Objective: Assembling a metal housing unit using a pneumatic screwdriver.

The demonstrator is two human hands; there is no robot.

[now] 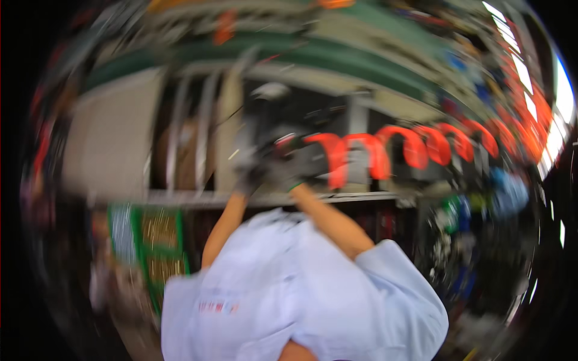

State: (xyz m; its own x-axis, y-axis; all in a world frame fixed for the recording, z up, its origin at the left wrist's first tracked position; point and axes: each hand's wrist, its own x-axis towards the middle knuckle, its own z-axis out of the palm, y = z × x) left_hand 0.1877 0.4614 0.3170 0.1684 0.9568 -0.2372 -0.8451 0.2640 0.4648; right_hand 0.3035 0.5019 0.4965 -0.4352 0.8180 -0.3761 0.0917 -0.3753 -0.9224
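Motion blur smears both hands, which wear dark grey gloves and are close together over the workbench. My left hand (248, 173) is beside a pale upright panel; its fingers are too blurred to read. Close by on its right, my right hand (283, 171) appears closed around a dark tool with a red part (286, 143), whose kind I cannot make out. A coiled orange-red hose (378, 155) stretches from near that tool toward the right. Just beyond the hands is a dark grey area with a whitish rounded object (270, 91), also blurred.
Beige panels (111, 135) and pale metal bars (206, 129) lie on the left of the bench. A metal front edge (355, 197) runs before me. Green-framed bins (161, 231) are low at left, with a light blue item (509, 192) at right.
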